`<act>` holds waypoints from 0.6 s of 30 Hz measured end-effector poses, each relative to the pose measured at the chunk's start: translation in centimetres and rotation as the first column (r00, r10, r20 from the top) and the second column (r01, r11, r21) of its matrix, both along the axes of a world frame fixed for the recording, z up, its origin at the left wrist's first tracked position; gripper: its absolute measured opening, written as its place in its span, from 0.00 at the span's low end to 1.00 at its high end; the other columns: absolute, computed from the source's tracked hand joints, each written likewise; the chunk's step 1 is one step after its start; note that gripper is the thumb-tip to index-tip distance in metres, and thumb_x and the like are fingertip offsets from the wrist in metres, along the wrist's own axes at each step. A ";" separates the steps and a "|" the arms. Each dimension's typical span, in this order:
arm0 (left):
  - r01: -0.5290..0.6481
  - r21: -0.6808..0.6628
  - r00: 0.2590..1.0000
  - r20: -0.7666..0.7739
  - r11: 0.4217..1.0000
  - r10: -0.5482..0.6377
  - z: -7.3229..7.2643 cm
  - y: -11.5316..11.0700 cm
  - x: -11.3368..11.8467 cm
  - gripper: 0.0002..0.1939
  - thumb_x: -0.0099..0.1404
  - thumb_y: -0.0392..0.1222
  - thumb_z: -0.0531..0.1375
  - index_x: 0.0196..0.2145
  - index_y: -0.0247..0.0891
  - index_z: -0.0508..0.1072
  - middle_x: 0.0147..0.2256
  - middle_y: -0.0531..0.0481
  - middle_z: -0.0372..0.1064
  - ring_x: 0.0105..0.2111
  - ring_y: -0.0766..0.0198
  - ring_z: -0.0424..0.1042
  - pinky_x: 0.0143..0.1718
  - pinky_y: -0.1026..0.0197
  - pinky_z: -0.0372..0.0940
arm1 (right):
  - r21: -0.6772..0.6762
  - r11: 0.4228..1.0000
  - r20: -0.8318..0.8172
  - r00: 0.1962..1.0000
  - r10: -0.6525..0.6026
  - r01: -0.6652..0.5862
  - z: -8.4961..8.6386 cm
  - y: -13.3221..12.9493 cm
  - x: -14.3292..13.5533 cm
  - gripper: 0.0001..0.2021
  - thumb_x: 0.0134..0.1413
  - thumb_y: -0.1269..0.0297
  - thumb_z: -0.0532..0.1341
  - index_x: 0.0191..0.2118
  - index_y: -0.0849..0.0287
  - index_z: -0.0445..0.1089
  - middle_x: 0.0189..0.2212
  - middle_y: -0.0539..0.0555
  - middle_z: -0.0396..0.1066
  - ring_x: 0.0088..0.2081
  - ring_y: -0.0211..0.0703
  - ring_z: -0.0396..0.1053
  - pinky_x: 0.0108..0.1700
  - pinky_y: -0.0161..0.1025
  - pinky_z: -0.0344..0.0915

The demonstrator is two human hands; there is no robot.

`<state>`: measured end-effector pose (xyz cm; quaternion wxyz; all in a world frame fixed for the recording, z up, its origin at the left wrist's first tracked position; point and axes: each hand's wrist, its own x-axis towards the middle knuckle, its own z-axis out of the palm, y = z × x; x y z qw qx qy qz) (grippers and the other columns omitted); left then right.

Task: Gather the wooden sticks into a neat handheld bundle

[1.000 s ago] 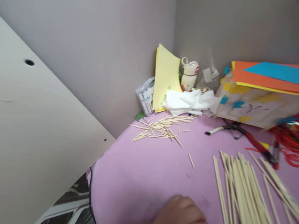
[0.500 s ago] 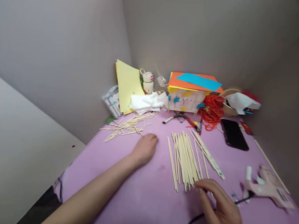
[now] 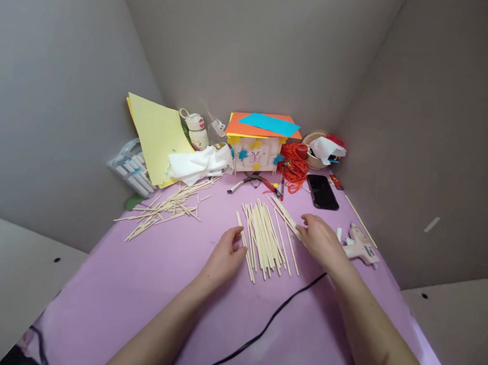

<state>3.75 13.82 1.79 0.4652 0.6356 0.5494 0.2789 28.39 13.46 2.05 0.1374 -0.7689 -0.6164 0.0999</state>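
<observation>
A bundle of pale wooden sticks [image 3: 264, 236] lies spread side by side on the purple table [image 3: 137, 308]. My left hand [image 3: 228, 253] is at the bundle's left edge, its fingers apart and curved beside the outermost stick. On the other side my right hand [image 3: 317, 236] is open, with its fingertips at the upper ends of some slanted sticks [image 3: 285, 213]. Neither hand has a stick lifted. A looser pile of thinner, shorter sticks [image 3: 166, 208] lies crosswise at the left.
Behind are pliers [image 3: 254, 180], a decorated box [image 3: 256, 154], red cord [image 3: 295, 166], white tissue [image 3: 199, 164], yellow paper [image 3: 158, 138] and a bottle [image 3: 196, 131]. At right are a phone [image 3: 322, 193] and glue gun [image 3: 360, 247]; its black cable [image 3: 266, 327] crosses the front.
The view has shifted, so the table items appear further left. My left hand has come to the bundle's left side; my right hand has moved from its near end up to its right side.
</observation>
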 end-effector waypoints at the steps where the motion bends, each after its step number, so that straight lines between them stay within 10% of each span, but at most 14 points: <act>1: -0.009 0.027 1.000 -0.017 1.000 0.009 -0.2 -0.2 0.3 0.26 0.58 0.33 0.55 0.56 0.33 0.63 0.56 0.38 0.63 0.56 0.55 0.64 0.58 0.51 0.59 | -0.052 0.999 0.041 0.999 -0.001 0.003 -0.1 0.5 0.0 0.15 0.59 0.69 0.51 0.47 0.67 0.68 0.40 0.66 0.72 0.42 0.53 0.71 0.40 0.42 0.61; 7: -0.041 0.124 0.999 -0.027 0.991 0.045 -0.3 -0.8 0.6 0.23 0.60 0.35 0.55 0.54 0.37 0.65 0.57 0.42 0.62 0.55 0.56 0.63 0.55 0.52 0.60 | -0.197 0.980 -0.005 0.999 -0.031 0.030 -0.6 2.1 -0.5 0.09 0.54 0.70 0.56 0.39 0.64 0.72 0.36 0.64 0.74 0.40 0.51 0.71 0.36 0.39 0.56; 13: -0.125 0.089 0.978 0.179 0.988 0.107 1.3 -0.2 1.0 0.17 0.61 0.40 0.59 0.48 0.37 0.68 0.50 0.41 0.68 0.52 0.56 0.67 0.53 0.53 0.61 | -0.028 1.000 -0.221 0.975 -0.007 0.000 1.3 0.7 -1.3 0.06 0.54 0.67 0.54 0.34 0.61 0.67 0.31 0.56 0.72 0.33 0.43 0.67 0.34 0.37 0.56; 18: -0.060 -0.219 0.696 0.690 0.974 0.199 3.6 1.7 2.6 0.17 0.64 0.49 0.58 0.45 0.35 0.69 0.44 0.40 0.73 0.47 0.57 0.73 0.53 0.52 0.62 | 0.061 0.969 -0.666 0.713 0.219 -0.241 3.5 -2.3 -5.3 0.04 0.53 0.63 0.57 0.33 0.58 0.64 0.27 0.49 0.68 0.28 0.37 0.64 0.30 0.33 0.57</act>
